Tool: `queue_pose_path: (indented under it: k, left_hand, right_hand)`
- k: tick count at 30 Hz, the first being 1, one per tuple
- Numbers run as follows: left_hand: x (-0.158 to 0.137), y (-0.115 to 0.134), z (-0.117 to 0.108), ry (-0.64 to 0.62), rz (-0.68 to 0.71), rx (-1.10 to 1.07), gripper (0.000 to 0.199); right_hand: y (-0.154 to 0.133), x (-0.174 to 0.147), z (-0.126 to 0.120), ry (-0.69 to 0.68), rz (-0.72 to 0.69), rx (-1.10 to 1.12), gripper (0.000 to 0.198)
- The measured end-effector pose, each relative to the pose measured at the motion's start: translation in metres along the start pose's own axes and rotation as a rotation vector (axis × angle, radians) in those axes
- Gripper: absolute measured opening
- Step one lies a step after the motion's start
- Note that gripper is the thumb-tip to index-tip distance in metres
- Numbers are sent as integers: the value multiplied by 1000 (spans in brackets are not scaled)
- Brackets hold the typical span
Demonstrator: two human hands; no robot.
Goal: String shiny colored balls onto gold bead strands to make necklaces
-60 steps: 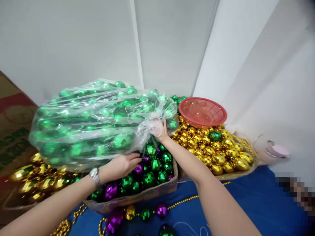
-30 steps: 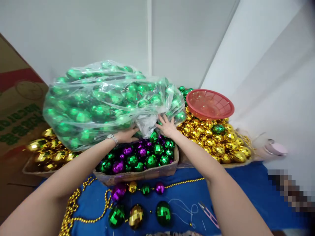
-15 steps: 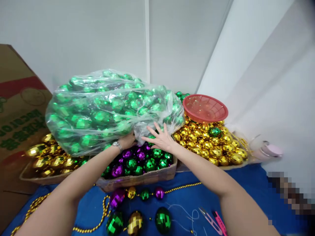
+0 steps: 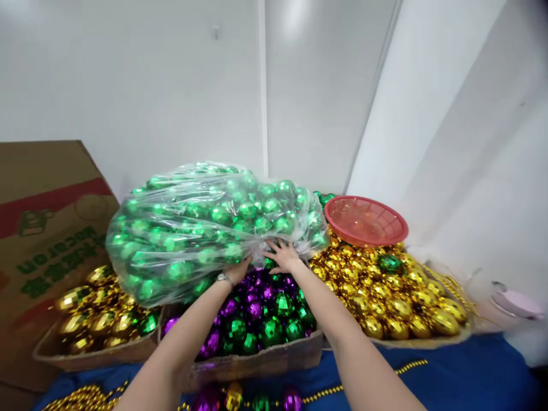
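A large clear plastic bag (image 4: 171, 240) full of shiny green balls lies across the boxes at the back. My left hand (image 4: 238, 270), with a watch at the wrist, is at the lower edge of the bag beside its gathered plastic; its fingers are mostly hidden there. Against the bunched plastic just to the right, my right hand (image 4: 283, 257) is open with fingers spread. Below both hands, purple balls (image 4: 254, 309) and green balls (image 4: 273, 330) fill a cardboard box (image 4: 265, 365).
Gold balls fill a box at left (image 4: 98, 355) and a heap at right (image 4: 400, 308). A red plastic basket (image 4: 368, 222) rests on the right heap. A printed carton (image 4: 47, 188) stands at left. Strung balls (image 4: 292, 398) and gold bead chains (image 4: 81, 398) lie on blue cloth (image 4: 462, 371).
The view has tilted upward, so the scene sits lower and the scissors and pink tool have left the frame. Both hands stay at the bag's bunched plastic, the right one still spread.
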State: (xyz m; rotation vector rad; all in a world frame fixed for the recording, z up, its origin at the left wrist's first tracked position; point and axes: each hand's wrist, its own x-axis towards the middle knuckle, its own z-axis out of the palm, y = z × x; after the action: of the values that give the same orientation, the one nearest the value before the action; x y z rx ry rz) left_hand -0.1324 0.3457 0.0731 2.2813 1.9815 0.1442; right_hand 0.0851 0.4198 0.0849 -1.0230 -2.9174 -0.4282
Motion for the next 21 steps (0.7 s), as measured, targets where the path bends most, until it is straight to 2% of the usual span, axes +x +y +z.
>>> queue_pose_path:
  k: [4,8,10,12,14,15,17,21]
  left_hand:
    - [-30,16,-11,-10,93,46,69]
    - [-78,25,-30,17,245,42,46]
    - [-100,23,-41,139,326,93,41]
    - [-114,16,-51,340,346,229,49]
    - [-115,6,-61,481,286,388,69]
    - [-110,2,-65,491,236,444,79]
    - [-93,-7,-70,454,174,510,88]
    - [-46,-18,-78,415,147,548,91]
  right_hand:
    - [0,-8,-5,-39,-42,24,81]
    - [2,-20,-15,-39,-66,39,71]
    - [1,-26,-19,-12,-57,32,70]
    - [1,-31,-21,17,-28,20,74]
    - [1,-30,-22,34,9,11,79]
    - [2,-27,-21,35,27,8,80]
    - [5,-17,-20,27,52,7,82]
    - [16,10,-13,4,84,10,90]
